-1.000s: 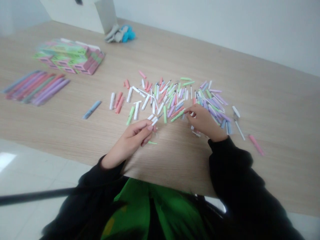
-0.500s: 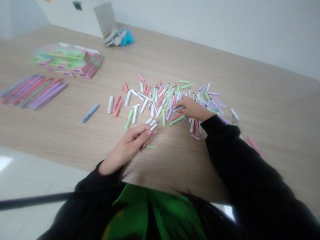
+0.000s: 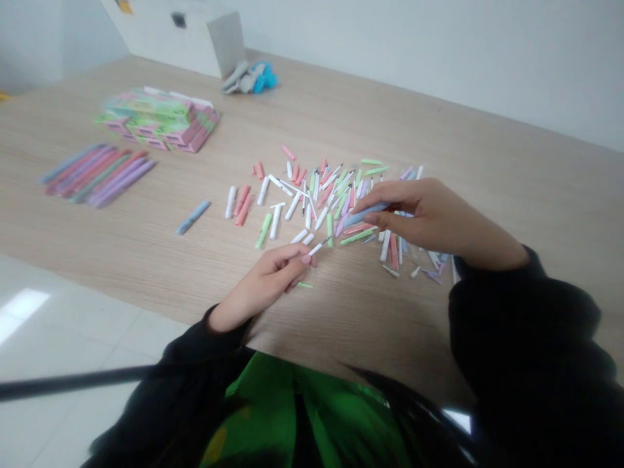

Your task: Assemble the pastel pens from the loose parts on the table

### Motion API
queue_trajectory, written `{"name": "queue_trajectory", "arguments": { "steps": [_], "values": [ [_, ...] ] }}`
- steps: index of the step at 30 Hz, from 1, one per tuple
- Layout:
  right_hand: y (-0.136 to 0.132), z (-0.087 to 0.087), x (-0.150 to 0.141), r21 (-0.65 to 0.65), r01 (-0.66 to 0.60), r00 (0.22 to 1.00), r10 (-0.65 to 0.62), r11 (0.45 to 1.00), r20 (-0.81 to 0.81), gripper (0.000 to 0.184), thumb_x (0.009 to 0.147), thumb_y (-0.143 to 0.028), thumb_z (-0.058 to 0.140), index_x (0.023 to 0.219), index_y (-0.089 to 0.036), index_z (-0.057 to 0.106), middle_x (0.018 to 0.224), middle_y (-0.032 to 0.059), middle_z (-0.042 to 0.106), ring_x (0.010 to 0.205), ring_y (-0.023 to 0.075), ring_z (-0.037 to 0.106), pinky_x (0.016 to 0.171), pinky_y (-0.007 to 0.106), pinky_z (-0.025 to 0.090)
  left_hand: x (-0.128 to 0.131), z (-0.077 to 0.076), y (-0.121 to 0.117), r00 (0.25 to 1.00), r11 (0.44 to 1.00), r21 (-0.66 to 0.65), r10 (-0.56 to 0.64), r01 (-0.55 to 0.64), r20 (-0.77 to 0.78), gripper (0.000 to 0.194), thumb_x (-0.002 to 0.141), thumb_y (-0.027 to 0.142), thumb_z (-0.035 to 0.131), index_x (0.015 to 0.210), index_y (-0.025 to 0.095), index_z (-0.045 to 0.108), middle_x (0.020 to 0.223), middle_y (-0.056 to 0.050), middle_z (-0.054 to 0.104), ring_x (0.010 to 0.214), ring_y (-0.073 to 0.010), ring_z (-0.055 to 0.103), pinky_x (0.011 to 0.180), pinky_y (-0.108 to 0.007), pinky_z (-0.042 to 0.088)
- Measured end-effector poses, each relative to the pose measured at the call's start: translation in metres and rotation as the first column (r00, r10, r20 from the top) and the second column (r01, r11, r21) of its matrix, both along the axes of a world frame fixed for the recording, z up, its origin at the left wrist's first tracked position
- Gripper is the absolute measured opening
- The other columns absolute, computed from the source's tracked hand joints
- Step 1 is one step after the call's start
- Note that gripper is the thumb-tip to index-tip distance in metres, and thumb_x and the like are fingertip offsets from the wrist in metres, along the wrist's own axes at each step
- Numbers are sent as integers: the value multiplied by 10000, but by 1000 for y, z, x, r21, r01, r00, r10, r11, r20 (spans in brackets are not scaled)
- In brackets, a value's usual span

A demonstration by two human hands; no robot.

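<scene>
My left hand (image 3: 268,278) is closed near the table's front edge, pinching a thin white pen refill (image 3: 320,246) whose dark tip points up and to the right. My right hand (image 3: 441,221) grips a light blue pen barrel (image 3: 366,214) between thumb and fingers, its far end slanting down left towards the refill, apart from it. Beneath and beyond both hands lies a loose spread of pen parts: white barrels (image 3: 275,222), green barrels (image 3: 264,231), pink barrels (image 3: 244,210) and dark-tipped refills. A small green piece (image 3: 305,285) rests just below my left fingers.
To the left, a row of assembled-looking coloured pens (image 3: 100,175) lies side by side, with a single blue pen (image 3: 193,217) nearer. Behind stand stacked pink and green boxes (image 3: 160,120), grey and blue gloves (image 3: 251,78) and a white box (image 3: 180,39) by the wall.
My right hand has lifted the light blue barrel out of the spread and turned it nearer to me. My left hand keeps its hold on the refill. The view has shifted slightly left.
</scene>
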State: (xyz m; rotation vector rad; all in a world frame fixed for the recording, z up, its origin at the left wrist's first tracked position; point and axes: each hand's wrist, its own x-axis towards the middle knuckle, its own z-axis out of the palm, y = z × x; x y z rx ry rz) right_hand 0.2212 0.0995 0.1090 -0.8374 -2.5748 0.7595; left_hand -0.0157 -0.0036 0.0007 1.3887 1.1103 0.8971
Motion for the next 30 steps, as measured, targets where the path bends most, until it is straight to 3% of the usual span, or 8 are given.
{"name": "queue_trajectory", "arguments": {
  "steps": [3,11,13,16,19,23,27,30],
  "values": [
    [-9,3,-3,-7,-18,1000,18,1000,-2,191,924,-335,630,971,-232,784,906,34,765,809,170,667,729,296,480,1,0,0,1000,1000,0,-10,10,-1,327,971,433,502,775,173,525,566,58,400,524,-97,366,517,-236,295],
    [-17,-9,-12,1,-50,997,50,999,61,183,928,-268,619,986,-195,776,894,35,763,796,157,652,730,274,457,4,4,1,997,997,51,-52,55,-61,294,977,382,491,812,156,584,583,56,400,543,-100,357,526,-244,279],
    [-21,-13,-16,-16,-77,995,78,997,66,175,923,-245,621,976,-180,774,887,41,762,803,160,655,741,278,458,3,3,1,996,995,77,-65,70,-61,241,975,345,501,904,150,624,633,45,441,589,-105,390,563,-244,307],
    [-27,-20,-22,-81,-84,996,87,993,37,144,897,-209,645,946,-170,775,833,37,756,771,156,662,727,281,465,2,-1,-1,990,990,69,-131,126,62,244,981,301,500,1150,156,601,714,34,498,651,-111,439,617,-241,359],
    [-34,-28,-24,-240,-15,996,-8,971,-93,90,861,-236,705,899,-175,759,733,11,727,673,147,668,655,276,489,2,-2,-1,963,971,91,-231,219,140,250,1002,306,479,1152,140,590,807,-8,603,666,-109,479,651,-247,417],
    [-44,-39,-22,-515,25,932,-206,857,-297,168,795,-320,798,839,-180,717,676,-1,711,590,146,681,573,272,539,2,0,1,961,959,126,-266,255,76,216,989,322,525,981,133,629,906,-52,671,661,-99,553,656,-244,474],
    [-52,-50,-20,-580,63,879,-320,812,-352,207,744,-327,849,808,-175,722,649,10,723,580,151,695,570,277,575,3,0,0,963,959,111,-267,261,39,270,1017,371,462,1050,143,603,722,14,592,535,-88,518,556,-228,438],
    [-58,-58,-18,-598,90,849,-376,796,-372,204,732,-314,862,796,-171,733,656,14,736,562,141,692,560,268,580,3,1,-2,967,958,130,-249,254,-53,284,1006,379,483,1069,143,628,715,18,556,614,-107,502,596,-232,417]
  ]
}}
